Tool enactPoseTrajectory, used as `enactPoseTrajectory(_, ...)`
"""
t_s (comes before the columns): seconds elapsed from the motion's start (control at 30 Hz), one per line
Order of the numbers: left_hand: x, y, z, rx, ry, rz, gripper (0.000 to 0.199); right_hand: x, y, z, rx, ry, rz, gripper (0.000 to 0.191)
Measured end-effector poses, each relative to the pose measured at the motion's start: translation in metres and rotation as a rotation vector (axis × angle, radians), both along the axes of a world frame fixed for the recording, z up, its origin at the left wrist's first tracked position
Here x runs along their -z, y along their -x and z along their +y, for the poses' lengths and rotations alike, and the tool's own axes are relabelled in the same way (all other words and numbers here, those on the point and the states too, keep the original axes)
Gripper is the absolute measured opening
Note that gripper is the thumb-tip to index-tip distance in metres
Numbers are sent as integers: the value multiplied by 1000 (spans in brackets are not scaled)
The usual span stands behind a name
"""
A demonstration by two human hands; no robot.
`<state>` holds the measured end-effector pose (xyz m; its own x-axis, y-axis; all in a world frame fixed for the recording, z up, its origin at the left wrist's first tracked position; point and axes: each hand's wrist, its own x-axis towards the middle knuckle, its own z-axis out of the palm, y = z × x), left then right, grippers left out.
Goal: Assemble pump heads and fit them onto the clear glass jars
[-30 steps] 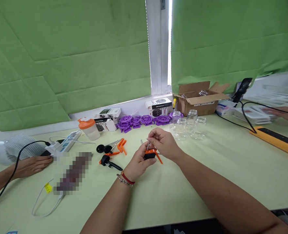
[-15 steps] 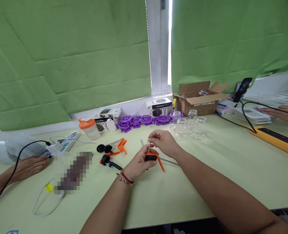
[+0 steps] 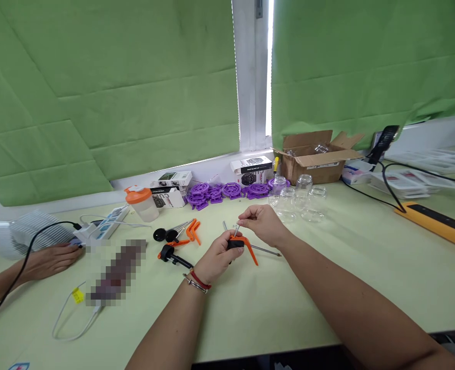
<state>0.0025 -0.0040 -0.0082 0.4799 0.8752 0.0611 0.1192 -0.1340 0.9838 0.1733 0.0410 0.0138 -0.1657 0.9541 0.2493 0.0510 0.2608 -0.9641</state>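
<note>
My left hand is closed around a black part with an orange lever, which sticks out toward the right. A short thin metal rod rises from this part. At its upper end my right hand is pinched, thumb against fingers. Behind the lever, a longer metal rod points right, close to the table. Left of my left hand lies a black-handled piece with an orange tip. Beyond it are orange angled levers and black discs with metal rods.
Purple plastic wheel-shaped parts line the back, near printed boxes, glass jars and an open carton. An orange-lidded shaker stands left. Another person's hand rests by a power strip. A yellow-black bar lies right.
The held black part has tipped slightly and shifted left. My right hand stays at the rod's upper end. Another person's hand at the far right has left the view.
</note>
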Motion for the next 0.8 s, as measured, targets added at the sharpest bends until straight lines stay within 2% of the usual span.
enactPoseTrajectory(0.23,-2,0,-1,0,-9,-41,34,-2,4,-2,34,74,104,21)
enactPoseTrajectory(0.3,-3,-1,-2,0,-17,-68,35,-1,5,-3,37,54,99,20)
enactPoseTrajectory(0.47,-2,-1,-3,11,12,-108,41,-3,2,-7,-53,-99,-39,7)
enactPoseTrajectory(0.57,-1,0,-2,43,30,-126,42,-7,-2,-9,-170,-167,-105,5)
enactPoseTrajectory(0.67,-2,3,-2,74,38,-163,40,-8,-2,-12,-283,-173,-145,10)
enactPoseTrajectory(0.8,-3,4,-2,88,47,-179,37,-7,3,-15,-260,-107,-170,10)
